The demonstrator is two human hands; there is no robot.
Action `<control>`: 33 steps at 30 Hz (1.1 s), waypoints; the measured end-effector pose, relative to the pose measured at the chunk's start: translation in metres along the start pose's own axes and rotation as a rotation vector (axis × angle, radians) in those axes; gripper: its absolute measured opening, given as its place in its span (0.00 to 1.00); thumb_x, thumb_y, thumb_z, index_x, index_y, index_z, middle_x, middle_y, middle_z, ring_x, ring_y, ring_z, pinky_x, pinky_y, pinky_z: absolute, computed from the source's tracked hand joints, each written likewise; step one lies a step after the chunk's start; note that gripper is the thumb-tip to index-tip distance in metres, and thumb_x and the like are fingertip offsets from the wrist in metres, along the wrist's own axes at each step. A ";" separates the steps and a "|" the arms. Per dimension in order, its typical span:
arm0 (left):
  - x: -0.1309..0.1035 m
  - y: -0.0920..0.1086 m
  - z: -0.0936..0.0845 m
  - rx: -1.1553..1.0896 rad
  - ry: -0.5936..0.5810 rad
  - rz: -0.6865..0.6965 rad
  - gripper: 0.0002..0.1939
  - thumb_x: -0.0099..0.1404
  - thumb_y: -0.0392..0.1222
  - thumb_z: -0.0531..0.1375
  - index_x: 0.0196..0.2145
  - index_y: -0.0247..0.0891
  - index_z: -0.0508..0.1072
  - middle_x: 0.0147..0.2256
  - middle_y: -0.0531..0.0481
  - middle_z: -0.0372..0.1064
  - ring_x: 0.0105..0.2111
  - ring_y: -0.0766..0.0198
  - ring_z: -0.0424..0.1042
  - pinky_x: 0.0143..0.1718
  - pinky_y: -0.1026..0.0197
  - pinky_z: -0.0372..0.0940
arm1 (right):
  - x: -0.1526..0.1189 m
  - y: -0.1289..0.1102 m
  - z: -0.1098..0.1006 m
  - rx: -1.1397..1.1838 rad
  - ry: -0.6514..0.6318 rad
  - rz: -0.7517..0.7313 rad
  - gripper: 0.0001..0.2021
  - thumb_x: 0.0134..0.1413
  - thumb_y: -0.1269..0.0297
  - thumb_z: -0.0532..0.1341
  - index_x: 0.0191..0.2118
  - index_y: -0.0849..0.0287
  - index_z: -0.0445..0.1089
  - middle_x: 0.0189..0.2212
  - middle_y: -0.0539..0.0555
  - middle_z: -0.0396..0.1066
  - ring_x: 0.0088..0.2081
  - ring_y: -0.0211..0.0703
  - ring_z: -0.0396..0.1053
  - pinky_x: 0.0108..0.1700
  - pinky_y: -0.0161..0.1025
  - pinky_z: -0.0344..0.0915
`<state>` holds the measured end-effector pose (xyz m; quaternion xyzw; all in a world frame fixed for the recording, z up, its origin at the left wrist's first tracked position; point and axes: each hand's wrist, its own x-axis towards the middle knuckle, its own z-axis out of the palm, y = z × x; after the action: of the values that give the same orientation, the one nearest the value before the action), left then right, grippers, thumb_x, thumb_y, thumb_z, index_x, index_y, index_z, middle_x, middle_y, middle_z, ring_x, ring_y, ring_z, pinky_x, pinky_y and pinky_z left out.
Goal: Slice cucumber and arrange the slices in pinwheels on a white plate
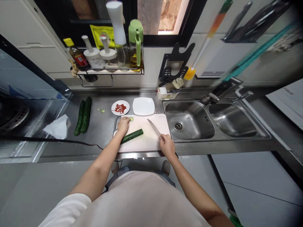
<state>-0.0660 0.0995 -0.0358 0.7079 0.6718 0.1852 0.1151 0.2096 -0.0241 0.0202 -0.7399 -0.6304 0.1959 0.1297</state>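
At the frame's centre, the cutting board [151,146] ends near the counter's front edge [139,155]. The right hand [167,145] grips a knife [154,127]; board surface separates its blade from the cucumber [133,135], left of centre. The left hand [123,125], fingers bent, meets a slice [131,119] near the far edge; whether gripping, I cannot tell. Beyond stands a square plate [143,106].

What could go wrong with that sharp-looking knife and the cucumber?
Two things, maybe. The right hand holds the knife with its blade bare, and the left hand is over the same cutting board, so a careless swing could cut it. Also, the cucumber is rounded and neither hand grips it, so it might roll if bumped.
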 end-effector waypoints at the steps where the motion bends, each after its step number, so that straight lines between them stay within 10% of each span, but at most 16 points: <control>1: 0.000 0.001 -0.001 -0.006 0.001 -0.006 0.14 0.65 0.36 0.53 0.39 0.41 0.79 0.42 0.44 0.73 0.45 0.54 0.68 0.46 0.56 0.61 | 0.002 0.001 0.000 0.031 0.001 0.004 0.17 0.63 0.63 0.50 0.52 0.58 0.71 0.43 0.56 0.70 0.41 0.42 0.67 0.43 0.34 0.58; 19: -0.068 0.043 -0.010 -0.171 0.052 0.081 0.12 0.68 0.44 0.55 0.40 0.40 0.76 0.41 0.46 0.73 0.44 0.57 0.69 0.48 0.56 0.64 | 0.015 -0.005 0.013 0.398 -0.065 -0.071 0.15 0.55 0.53 0.51 0.25 0.57 0.63 0.18 0.49 0.64 0.25 0.40 0.62 0.27 0.32 0.53; 33: -0.080 0.051 -0.003 -0.162 0.097 0.313 0.11 0.68 0.43 0.56 0.43 0.42 0.77 0.43 0.47 0.73 0.44 0.60 0.69 0.47 0.58 0.65 | 0.016 -0.027 0.010 0.157 -0.199 -0.089 0.11 0.59 0.64 0.52 0.43 0.62 0.67 0.31 0.55 0.73 0.33 0.42 0.69 0.33 0.32 0.55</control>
<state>-0.0232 0.0163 -0.0209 0.7826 0.5411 0.2881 0.1088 0.1836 -0.0048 0.0209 -0.6756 -0.6550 0.3113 0.1327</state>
